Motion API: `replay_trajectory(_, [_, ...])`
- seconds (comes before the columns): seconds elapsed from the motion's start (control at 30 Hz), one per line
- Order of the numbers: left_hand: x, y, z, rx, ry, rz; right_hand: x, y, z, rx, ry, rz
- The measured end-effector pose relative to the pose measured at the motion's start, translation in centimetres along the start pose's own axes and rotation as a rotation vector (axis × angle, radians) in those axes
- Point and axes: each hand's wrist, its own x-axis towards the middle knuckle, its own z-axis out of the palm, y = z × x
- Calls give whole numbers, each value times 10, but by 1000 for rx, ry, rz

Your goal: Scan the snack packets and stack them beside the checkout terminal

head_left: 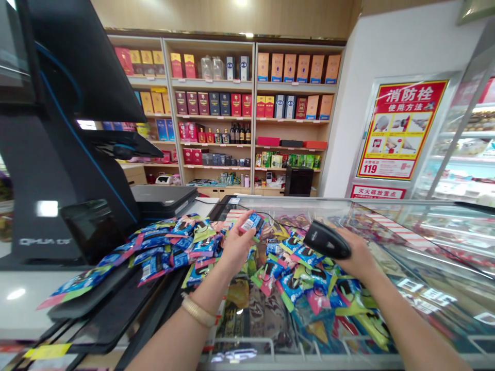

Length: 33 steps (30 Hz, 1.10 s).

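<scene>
Between the fingers of my left hand (237, 246) is a small blue snack packet (253, 224), its white barcode label facing up. My right hand (358, 255) grips a black handheld barcode scanner (327, 240), whose head points left toward that packet. Under the scanner, a loose pile of blue, pink and green snack packets (296, 288) lies on the glass lid of a display freezer. Left of my left hand, a second heap of similar packets (170, 245) covers the counter edge and dark flat devices.
A black checkout terminal (58, 154) towers at the left, with a black boxy device (164, 198) beside it. The glass-topped freezer (436, 268) stretches right. Shelves of boxed bottles (212, 103) line the back wall. A red fire-hydrant notice (404, 129) hangs right. A thin cable (278, 219) runs to the scanner.
</scene>
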Motion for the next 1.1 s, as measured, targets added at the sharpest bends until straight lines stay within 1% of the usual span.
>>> replay_trajectory(0.03, [-2, -3, 1, 5, -23, -10, 1, -2, -1, 1, 1, -10])
replay_trajectory(0.1, [-5, -8, 3, 122, -56, 27, 4, -6, -2, 2, -2, -18])
replay_trajectory(0.2, [-5, -15, 2, 432, -91, 183, 8, -13, -4, 22, -16, -36])
replay_trajectory(0.27, [-5, -19, 1, 597, -113, 295, 11, -19, -5, 52, -33, -59])
replay_trajectory(0.37, [-5, -23, 0, 739, -143, 412, 14, -28, -7, 89, -99, -59])
replay_trajectory(0.43, [-5, -24, -1, 797, -163, 451, 16, -33, -8, 109, -147, -50])
replay_trajectory(0.5, [-6, -24, -1, 833, -175, 461, 18, -36, -8, 115, -178, -47])
replay_trajectory(0.6, [-8, -24, 1, 856, -187, 437, 19, -40, -9, 97, -199, -48])
replay_trajectory(0.8, [-11, -21, 3, 795, -198, 375, 18, -40, -8, 102, -216, -44])
replay_trajectory(0.87, [-14, -18, 5, 778, -220, 354, 16, -34, -7, 92, -187, -36])
replay_trajectory(0.97, [-22, -14, 11, 761, -287, 354, 13, -22, -8, 57, -80, -12])
replay_trajectory(1.03, [-30, -13, 18, 797, -371, 376, 11, -13, -11, 46, -8, 14])
replay_trajectory(1.1, [-39, -13, 26, 885, -486, 410, 10, -6, -13, 33, 46, 48])
